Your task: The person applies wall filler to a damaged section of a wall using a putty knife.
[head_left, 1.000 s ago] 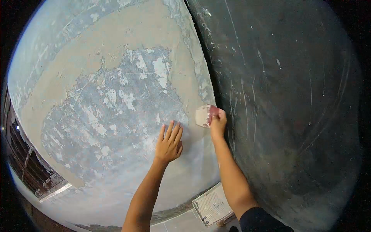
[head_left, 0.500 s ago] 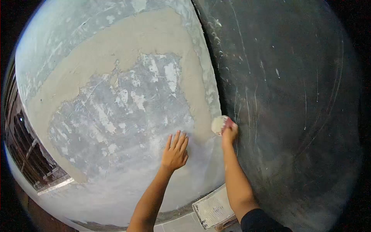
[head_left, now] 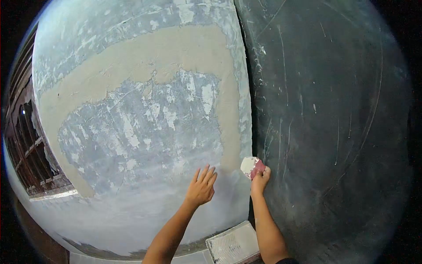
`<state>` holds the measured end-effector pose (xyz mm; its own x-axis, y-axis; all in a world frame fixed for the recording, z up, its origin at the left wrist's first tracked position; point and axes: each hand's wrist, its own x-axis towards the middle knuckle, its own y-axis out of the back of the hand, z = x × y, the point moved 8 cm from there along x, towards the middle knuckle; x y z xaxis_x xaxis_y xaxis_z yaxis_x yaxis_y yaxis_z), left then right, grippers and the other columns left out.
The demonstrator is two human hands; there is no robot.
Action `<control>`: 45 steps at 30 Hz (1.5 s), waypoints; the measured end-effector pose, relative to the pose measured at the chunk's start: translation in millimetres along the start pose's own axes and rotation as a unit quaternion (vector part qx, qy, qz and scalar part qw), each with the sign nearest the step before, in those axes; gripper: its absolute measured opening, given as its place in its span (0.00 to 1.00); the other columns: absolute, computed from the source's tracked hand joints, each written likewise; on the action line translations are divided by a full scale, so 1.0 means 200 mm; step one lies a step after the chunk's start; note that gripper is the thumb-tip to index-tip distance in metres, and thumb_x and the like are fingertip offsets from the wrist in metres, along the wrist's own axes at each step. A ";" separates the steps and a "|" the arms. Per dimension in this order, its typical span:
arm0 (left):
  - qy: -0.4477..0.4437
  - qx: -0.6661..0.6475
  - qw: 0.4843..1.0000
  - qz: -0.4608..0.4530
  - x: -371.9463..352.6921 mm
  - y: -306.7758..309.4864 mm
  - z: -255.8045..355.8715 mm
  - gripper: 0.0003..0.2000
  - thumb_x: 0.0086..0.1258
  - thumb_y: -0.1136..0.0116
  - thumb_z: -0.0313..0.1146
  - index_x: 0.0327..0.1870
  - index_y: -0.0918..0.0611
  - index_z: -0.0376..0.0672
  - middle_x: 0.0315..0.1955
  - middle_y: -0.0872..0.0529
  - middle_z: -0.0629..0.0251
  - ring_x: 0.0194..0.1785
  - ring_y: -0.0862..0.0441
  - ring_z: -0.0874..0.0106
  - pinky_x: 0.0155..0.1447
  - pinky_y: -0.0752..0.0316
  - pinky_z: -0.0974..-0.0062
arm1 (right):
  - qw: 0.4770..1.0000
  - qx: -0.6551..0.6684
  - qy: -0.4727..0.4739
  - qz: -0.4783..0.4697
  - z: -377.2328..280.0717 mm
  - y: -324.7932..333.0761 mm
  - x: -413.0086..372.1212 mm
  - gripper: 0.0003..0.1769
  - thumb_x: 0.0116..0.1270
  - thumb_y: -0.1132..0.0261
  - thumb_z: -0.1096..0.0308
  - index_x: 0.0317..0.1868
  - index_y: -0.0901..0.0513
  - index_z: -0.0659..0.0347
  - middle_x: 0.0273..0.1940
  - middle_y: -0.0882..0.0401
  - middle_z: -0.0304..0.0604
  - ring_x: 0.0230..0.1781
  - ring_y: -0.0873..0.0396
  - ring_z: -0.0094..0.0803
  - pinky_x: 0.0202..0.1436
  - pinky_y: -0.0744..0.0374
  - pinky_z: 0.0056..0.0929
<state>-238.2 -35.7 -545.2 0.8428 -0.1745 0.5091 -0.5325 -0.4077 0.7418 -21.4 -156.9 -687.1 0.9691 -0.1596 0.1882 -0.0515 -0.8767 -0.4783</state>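
Low down, the right hand (head_left: 260, 181) pinches the red scraper (head_left: 257, 166) by one end. The scraper's white end sticks out up and left, toward the tan band (head_left: 230, 127) on the wall (head_left: 162, 215). The left hand (head_left: 201, 189), fingers spread, is farther from it.

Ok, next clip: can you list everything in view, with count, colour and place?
Wall: one, pale blue-grey, left and centre
Filler band: one, beige, arching across the wall
Scuffed patch: one, grey with white marks, inside the band
Dark wall: one, blackish green with pale streaks, right
Barred window: one, dark brown, far left
Tray: one, off-white, bottom centre
Scraper: one, reddish and cream, in right hand
Left hand: one, bare, fingers spread, over the wall
Right hand: one, bare, gripping the scraper
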 end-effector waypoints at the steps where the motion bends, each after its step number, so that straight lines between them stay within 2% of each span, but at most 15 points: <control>1: -0.006 -0.014 1.000 -0.009 -0.04 -0.03 0.03 0.25 0.61 0.46 0.34 0.61 0.27 0.40 0.67 0.32 0.57 0.74 0.43 0.58 0.75 0.49 0.53 | 1.000 -0.001 0.001 -0.002 0.01 0.03 -0.04 0.16 0.68 0.46 0.78 0.56 0.31 0.71 0.55 0.26 0.56 0.57 0.27 0.43 0.62 0.32 0.33; 4: -0.004 -0.009 0.999 -0.051 -0.17 -0.18 0.14 0.25 0.59 0.45 0.36 0.60 0.26 0.42 0.67 0.32 0.58 0.74 0.43 0.60 0.74 0.47 0.54 | 1.000 -0.007 -0.018 -0.006 0.02 0.11 -0.17 0.17 0.68 0.47 0.79 0.58 0.33 0.70 0.56 0.26 0.57 0.58 0.27 0.43 0.61 0.31 0.34; 7: 0.011 -0.060 0.994 -0.095 -0.34 -0.35 0.27 0.24 0.58 0.44 0.34 0.59 0.26 0.41 0.66 0.31 0.57 0.72 0.40 0.58 0.72 0.43 0.54 | 0.993 -0.048 -0.103 -0.044 0.05 0.19 -0.34 0.19 0.68 0.49 0.82 0.59 0.35 0.68 0.55 0.26 0.56 0.56 0.25 0.41 0.60 0.30 0.33; 10: 0.031 -0.112 0.984 -0.135 -0.52 -0.50 0.39 0.26 0.58 0.43 0.32 0.60 0.28 0.40 0.65 0.31 0.55 0.70 0.37 0.57 0.70 0.40 0.56 | 0.989 -0.108 -0.077 -0.067 0.28 0.28 -0.44 0.20 0.68 0.49 0.83 0.60 0.35 0.67 0.54 0.25 0.55 0.56 0.24 0.41 0.60 0.30 0.33; 14: 0.078 -0.160 0.963 -0.203 -0.79 -0.68 0.54 0.26 0.58 0.43 0.32 0.60 0.28 0.39 0.64 0.30 0.54 0.68 0.35 0.58 0.69 0.38 0.58 | 0.970 -0.155 -0.118 -0.144 0.50 0.35 -0.61 0.15 0.66 0.47 0.82 0.54 0.28 0.69 0.49 0.21 0.54 0.54 0.23 0.39 0.58 0.29 0.33; 17: 0.124 -0.189 0.950 -0.216 -0.98 -0.81 0.60 0.25 0.57 0.45 0.31 0.60 0.29 0.39 0.61 0.28 0.54 0.67 0.33 0.57 0.66 0.35 0.56 | 0.970 -0.173 -0.113 -0.125 0.86 0.46 -0.71 0.11 0.65 0.44 0.80 0.48 0.26 0.70 0.44 0.19 0.56 0.46 0.20 0.41 0.51 0.25 0.33; 19: 0.154 -0.215 0.929 -0.258 -1.10 -0.85 0.65 0.26 0.57 0.45 0.31 0.60 0.29 0.39 0.61 0.27 0.53 0.67 0.33 0.57 0.66 0.36 0.56 | 0.964 -0.201 -0.110 -0.136 0.89 0.51 -0.78 0.06 0.65 0.43 0.78 0.42 0.25 0.69 0.37 0.18 0.55 0.39 0.18 0.42 0.43 0.24 0.33; 26: 0.204 -0.224 0.891 -0.340 -1.40 -1.10 0.84 0.27 0.57 0.44 0.32 0.61 0.30 0.39 0.61 0.28 0.55 0.68 0.34 0.58 0.68 0.37 0.58 | 0.922 -0.277 -0.169 -0.212 1.15 0.73 -0.86 0.07 0.63 0.39 0.77 0.42 0.24 0.66 0.34 0.17 0.51 0.36 0.17 0.38 0.38 0.23 0.34; 27: 0.216 -0.241 0.880 -0.348 -1.44 -1.13 0.87 0.27 0.58 0.45 0.31 0.62 0.31 0.38 0.61 0.28 0.54 0.67 0.34 0.57 0.69 0.38 0.58 | 0.917 -0.309 -0.117 -0.222 1.20 0.77 -0.88 0.09 0.63 0.40 0.76 0.43 0.23 0.66 0.35 0.18 0.56 0.38 0.17 0.47 0.39 0.23 0.38; 28: 0.228 -0.257 0.869 -0.354 -1.48 -1.15 0.91 0.27 0.59 0.47 0.31 0.62 0.31 0.37 0.62 0.28 0.52 0.67 0.33 0.56 0.70 0.39 0.58 | 0.913 -0.316 -0.127 -0.226 1.29 0.83 -0.90 0.09 0.63 0.40 0.76 0.43 0.23 0.66 0.35 0.18 0.56 0.38 0.17 0.47 0.39 0.23 0.38; 31: 0.228 -0.259 0.858 -0.379 -1.60 -1.23 1.04 0.27 0.59 0.46 0.32 0.63 0.31 0.38 0.62 0.29 0.54 0.68 0.35 0.58 0.69 0.38 0.58 | 0.866 -0.393 -0.132 -0.279 1.41 0.95 -0.92 0.09 0.62 0.43 0.74 0.43 0.24 0.68 0.37 0.21 0.66 0.42 0.22 0.63 0.43 0.24 0.48; 34: 0.230 -0.269 0.845 -0.401 -1.67 -1.28 1.15 0.27 0.60 0.47 0.33 0.63 0.31 0.38 0.64 0.30 0.55 0.70 0.36 0.59 0.69 0.38 0.57 | 0.817 -0.487 -0.124 -0.284 1.43 1.04 -0.91 0.08 0.62 0.41 0.77 0.42 0.23 0.67 0.34 0.20 0.59 0.39 0.19 0.55 0.41 0.24 0.41; 35: 0.237 -0.274 0.839 -0.406 -1.69 -1.30 1.17 0.27 0.60 0.47 0.33 0.64 0.32 0.38 0.64 0.30 0.54 0.70 0.37 0.58 0.69 0.39 0.56 | 0.821 -0.467 -0.128 -0.303 1.44 1.06 -0.91 0.09 0.61 0.42 0.75 0.42 0.25 0.67 0.35 0.21 0.66 0.40 0.22 0.64 0.43 0.25 0.53; 38: 0.252 -0.304 0.823 -0.408 -1.72 -1.35 1.23 0.27 0.62 0.48 0.33 0.64 0.32 0.37 0.64 0.30 0.53 0.70 0.37 0.57 0.70 0.40 0.55 | 0.802 -0.486 -0.101 -0.332 1.44 1.09 -0.91 0.10 0.61 0.42 0.75 0.43 0.25 0.68 0.35 0.21 0.67 0.41 0.22 0.64 0.43 0.25 0.53; 45: 0.278 -0.318 0.807 -0.412 -1.63 -1.45 1.31 0.26 0.66 0.50 0.33 0.66 0.35 0.36 0.66 0.33 0.52 0.72 0.40 0.56 0.72 0.44 0.55 | 0.747 -0.550 -0.134 -0.350 1.55 1.19 -0.89 0.07 0.60 0.41 0.76 0.39 0.25 0.69 0.34 0.21 0.66 0.39 0.22 0.64 0.40 0.24 0.52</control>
<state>-338.2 -95.7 -1041.5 0.8600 0.4229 -0.2855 0.1092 0.3940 0.9126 -131.8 -196.4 -1100.9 0.8575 0.4797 -0.1859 0.4653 -0.5691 0.6779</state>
